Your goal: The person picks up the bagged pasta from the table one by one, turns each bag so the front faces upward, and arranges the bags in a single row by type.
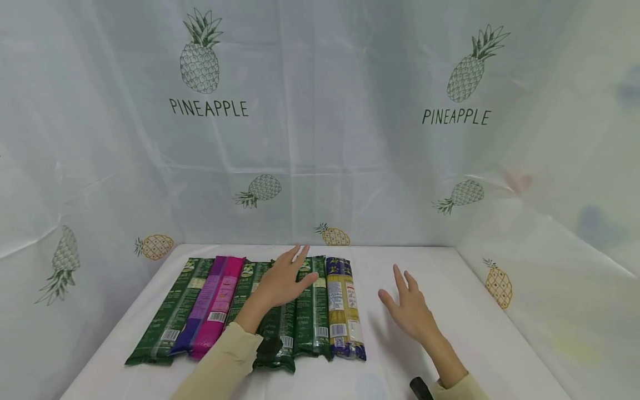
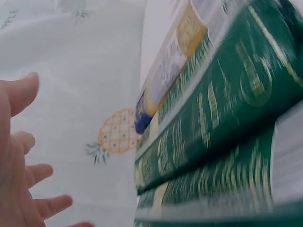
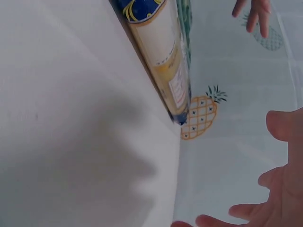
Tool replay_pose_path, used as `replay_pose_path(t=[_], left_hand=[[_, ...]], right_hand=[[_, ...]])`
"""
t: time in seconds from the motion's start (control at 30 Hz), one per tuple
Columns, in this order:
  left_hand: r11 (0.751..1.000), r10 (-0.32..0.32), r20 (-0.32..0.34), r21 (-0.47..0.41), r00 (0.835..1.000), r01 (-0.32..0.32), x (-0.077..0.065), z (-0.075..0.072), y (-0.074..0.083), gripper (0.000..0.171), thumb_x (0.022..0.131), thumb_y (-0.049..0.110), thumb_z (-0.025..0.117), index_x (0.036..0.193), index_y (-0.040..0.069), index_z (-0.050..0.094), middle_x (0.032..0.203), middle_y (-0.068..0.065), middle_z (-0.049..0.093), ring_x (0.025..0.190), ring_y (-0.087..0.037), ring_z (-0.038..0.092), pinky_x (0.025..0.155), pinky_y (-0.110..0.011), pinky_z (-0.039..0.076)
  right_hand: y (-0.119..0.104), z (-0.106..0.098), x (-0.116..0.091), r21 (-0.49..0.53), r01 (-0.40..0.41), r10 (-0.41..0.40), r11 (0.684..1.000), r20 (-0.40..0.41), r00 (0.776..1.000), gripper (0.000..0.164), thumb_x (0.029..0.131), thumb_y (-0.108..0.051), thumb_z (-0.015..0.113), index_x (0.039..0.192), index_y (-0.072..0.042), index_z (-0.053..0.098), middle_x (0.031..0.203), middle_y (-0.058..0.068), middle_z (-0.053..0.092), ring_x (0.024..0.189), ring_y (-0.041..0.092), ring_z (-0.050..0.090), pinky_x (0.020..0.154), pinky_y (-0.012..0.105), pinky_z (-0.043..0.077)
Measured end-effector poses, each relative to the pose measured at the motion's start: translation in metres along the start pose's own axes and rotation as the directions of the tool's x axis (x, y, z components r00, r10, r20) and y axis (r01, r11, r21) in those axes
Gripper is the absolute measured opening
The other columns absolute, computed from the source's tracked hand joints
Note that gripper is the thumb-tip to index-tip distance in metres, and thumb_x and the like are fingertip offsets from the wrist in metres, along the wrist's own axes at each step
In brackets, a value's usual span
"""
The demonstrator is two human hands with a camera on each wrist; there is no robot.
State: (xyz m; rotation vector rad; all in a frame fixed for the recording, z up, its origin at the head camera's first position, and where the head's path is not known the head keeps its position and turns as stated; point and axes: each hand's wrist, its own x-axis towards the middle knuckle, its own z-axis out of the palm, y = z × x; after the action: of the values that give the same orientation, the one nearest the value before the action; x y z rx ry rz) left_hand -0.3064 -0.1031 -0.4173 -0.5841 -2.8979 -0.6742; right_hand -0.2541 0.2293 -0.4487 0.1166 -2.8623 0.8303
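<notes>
we see six long packets lying side by side on the white table [image 1: 447, 278]: a green packet [image 1: 175, 311] at far left, a purple-and-pink packet [image 1: 220, 300], three more green packets [image 1: 312, 316], and a blue-and-yellow packet [image 1: 345, 308] at the right end. our left hand [image 1: 282, 283] is above the green ones, fingers spread, grasping nothing; our right hand [image 1: 412, 311] is over bare table beside the blue-and-yellow one, likewise loose and holding nothing. we judge each packet fairly light, its glossy film slippery, its contents perhaps stiff and brittle, so we'd cup it around the middle and not bend it. barcodes [image 1: 170, 335] show near the lower ends; the small print is too fine for us to read surely. the curtain [image 1: 325, 139] reads "pineapple" twice.
</notes>
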Motion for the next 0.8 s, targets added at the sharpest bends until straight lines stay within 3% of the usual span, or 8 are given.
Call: replay_pose_path(t=[0.07,0.13,0.23,0.33,0.43,0.53,0.8], left_hand=[[0.999,-0.006,0.006,-0.048,1.0,0.007,0.006,0.006,0.004,0.082,0.107,0.063,0.05,0.173,0.027,0.015,0.177,-0.011,0.021,0.157,-0.047,0.029,0.112,-0.073,0.038],[0.994,-0.013,0.018,-0.111,1.0,0.015,0.011,0.012,0.008,0.08,0.108,0.062,0.049,0.173,0.029,0.014,0.175,-0.013,0.025,0.154,-0.047,0.035,0.111,-0.072,0.04],[0.976,-0.024,0.046,-0.217,0.999,0.034,0.018,0.021,0.013,0.078,0.11,0.059,0.048,0.173,0.029,0.013,0.17,-0.017,0.031,0.149,-0.045,0.043,0.11,-0.068,0.043],[0.95,-0.05,0.075,-0.303,0.996,0.07,0.024,0.028,0.019,0.076,0.111,0.055,0.049,0.173,0.025,0.016,0.169,-0.022,0.03,0.15,-0.047,0.041,0.114,-0.068,0.039],[0.924,-0.077,0.101,-0.366,0.992,0.109,0.03,0.035,0.024,0.075,0.111,0.052,0.051,0.172,0.02,0.021,0.17,-0.026,0.028,0.153,-0.049,0.034,0.117,-0.07,0.034],[0.9,-0.09,0.128,-0.414,0.988,0.136,0.034,0.041,0.03,0.074,0.111,0.05,0.052,0.171,0.016,0.025,0.171,-0.027,0.026,0.156,-0.05,0.029,0.118,-0.071,0.032],[0.872,-0.133,0.147,-0.453,0.98,0.186,0.043,0.053,0.038,0.073,0.11,0.044,0.056,0.169,0.012,0.029,0.17,-0.03,0.025,0.156,-0.053,0.024,0.117,-0.072,0.032]], right_hand=[[-0.002,0.004,0.0,0.059,-0.001,0.0,0.998,0.016,1.0,0.086,0.11,-0.052,0.051,0.171,-0.005,0.013,0.167,0.039,0.019,0.143,0.067,0.036,0.102,0.081,0.041],[-0.004,0.007,-0.001,0.132,-0.021,0.015,0.991,0.041,0.999,0.086,0.111,-0.053,0.049,0.171,-0.004,0.013,0.164,0.041,0.023,0.132,0.063,0.051,0.101,0.075,0.046],[-0.01,0.012,-0.001,0.271,-0.088,0.064,0.959,0.095,0.993,0.087,0.11,-0.055,0.05,0.171,-0.005,0.014,0.16,0.041,0.028,0.111,0.047,0.065,0.088,0.056,0.06],[-0.015,0.019,-0.002,0.393,-0.166,0.114,0.904,0.152,0.982,0.088,0.109,-0.057,0.053,0.172,-0.008,0.014,0.159,0.04,0.031,0.098,0.033,0.064,0.069,0.042,0.063],[-0.019,0.025,-0.002,0.468,-0.217,0.136,0.857,0.199,0.97,0.089,0.108,-0.057,0.055,0.172,-0.011,0.015,0.153,0.034,0.042,0.095,0.03,0.062,0.068,0.041,0.064],[-0.023,0.029,-0.004,0.492,-0.256,0.151,0.832,0.244,0.958,0.089,0.107,-0.055,0.057,0.172,-0.011,0.016,0.145,0.027,0.05,0.088,0.027,0.06,0.067,0.042,0.064],[-0.037,0.036,-0.005,0.488,-0.293,0.145,0.822,0.317,0.937,0.086,0.107,-0.045,0.062,0.17,-0.006,0.019,0.131,0.024,0.056,0.083,0.028,0.06,0.066,0.046,0.064]])
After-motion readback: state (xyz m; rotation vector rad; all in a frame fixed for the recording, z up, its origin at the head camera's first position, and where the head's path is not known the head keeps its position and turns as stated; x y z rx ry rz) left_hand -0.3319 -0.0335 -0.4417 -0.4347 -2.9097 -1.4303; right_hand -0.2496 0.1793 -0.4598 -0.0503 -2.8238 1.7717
